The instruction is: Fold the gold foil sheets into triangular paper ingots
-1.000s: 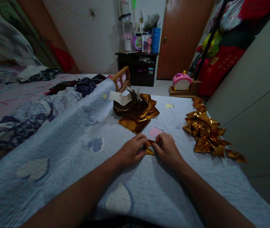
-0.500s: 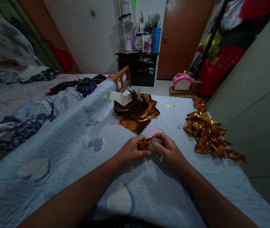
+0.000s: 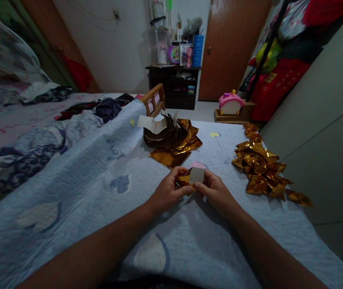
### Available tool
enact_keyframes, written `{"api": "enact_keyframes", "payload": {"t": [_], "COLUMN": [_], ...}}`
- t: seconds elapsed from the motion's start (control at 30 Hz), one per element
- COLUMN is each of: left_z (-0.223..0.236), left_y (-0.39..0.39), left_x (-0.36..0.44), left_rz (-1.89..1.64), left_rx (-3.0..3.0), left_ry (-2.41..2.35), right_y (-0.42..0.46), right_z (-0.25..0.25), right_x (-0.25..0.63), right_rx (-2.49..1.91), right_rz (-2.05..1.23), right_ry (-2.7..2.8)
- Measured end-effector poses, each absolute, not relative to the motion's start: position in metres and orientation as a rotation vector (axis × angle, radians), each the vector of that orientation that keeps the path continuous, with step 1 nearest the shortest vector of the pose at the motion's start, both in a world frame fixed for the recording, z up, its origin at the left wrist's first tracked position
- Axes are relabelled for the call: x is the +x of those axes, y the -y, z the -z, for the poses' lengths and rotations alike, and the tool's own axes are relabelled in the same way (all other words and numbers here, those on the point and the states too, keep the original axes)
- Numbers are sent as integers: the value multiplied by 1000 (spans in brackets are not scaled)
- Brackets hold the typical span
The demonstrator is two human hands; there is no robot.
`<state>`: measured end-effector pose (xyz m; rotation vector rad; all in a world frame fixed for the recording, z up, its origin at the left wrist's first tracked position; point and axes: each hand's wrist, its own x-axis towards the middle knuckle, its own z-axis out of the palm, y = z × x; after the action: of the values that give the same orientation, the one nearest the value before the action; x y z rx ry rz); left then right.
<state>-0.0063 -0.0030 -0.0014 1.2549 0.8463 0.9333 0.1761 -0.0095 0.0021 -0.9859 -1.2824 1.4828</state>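
Observation:
Between my two hands is a sheet of gold foil paper (image 3: 197, 176), partly folded, with a pale backing face turned up and shiny gold showing at its left. My left hand (image 3: 171, 186) pinches its left end between thumb and fingers. On the right side, my right hand (image 3: 215, 188) grips it, thumb at the lower edge and fingers behind. Just beyond lies a fanned stack of gold foil paper (image 3: 171, 136), one flat gold sheet (image 3: 168, 157) at its front. To the right sits a pile of folded gold foil pieces (image 3: 260, 164).
A pale blue quilt (image 3: 99, 224) with heart patterns covers the surface under my hands. One folded piece (image 3: 299, 197) lies near its right edge, beside a pale cabinet (image 3: 325, 160). Rumpled clothes (image 3: 108, 109) are at the left. A pink toy case (image 3: 231, 103) stands beyond the far edge.
The pale face of the foil paper has come up and shows more fully. My right fingers have shifted from over its top to its right side and back.

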Motion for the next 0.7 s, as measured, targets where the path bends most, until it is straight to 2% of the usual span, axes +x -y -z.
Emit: {"api": "enact_keyframes", "payload": {"t": [0.17, 0.43, 0.7], "left_z": [-4, -4, 0], "left_y": [3, 1, 0], "left_x": [-10, -12, -12], "left_rz": [-1047, -927, -757], "left_rx": [1306, 1238, 1314], "left_ry": [-836, -800, -878], "right_y": [11, 13, 14], "right_z": [-7, -5, -3], "right_x": [178, 179, 181], "right_rx": [-1052, -1051, -1349], "right_rz": [-1546, -1551, -1154], "right_ry": [1250, 1227, 1535]}}
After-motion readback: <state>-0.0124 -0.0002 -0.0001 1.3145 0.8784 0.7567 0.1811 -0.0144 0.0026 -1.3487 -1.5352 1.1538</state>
